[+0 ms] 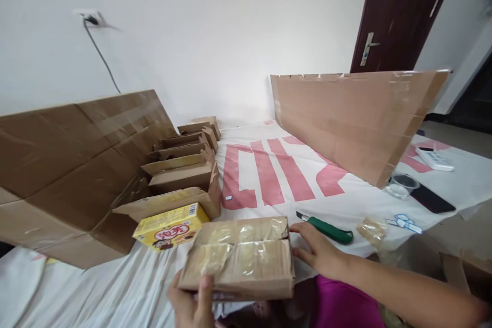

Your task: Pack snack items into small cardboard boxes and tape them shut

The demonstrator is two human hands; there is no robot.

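Observation:
A small brown cardboard box [249, 261], its top covered with shiny clear tape, is near the table's front edge. My left hand [192, 297] grips its near left corner, thumb on top and the other fingers along the side. At the box's right side, my right hand [317, 248] has its fingertips against the edge, steadying it from that side. A green utility knife [330, 229] with its blade out lies just beyond my right hand. Touching or very close to the box's far left corner is a yellow printed carton [172, 226].
Open cardboard boxes [182, 177] stand in a row at left beside a large carton [88, 164]. A tall cardboard panel [346, 123] stands at right. Near it are a clear plastic cup [402, 185], a black phone [432, 199], a white device [434, 159] and crumpled tape [372, 229].

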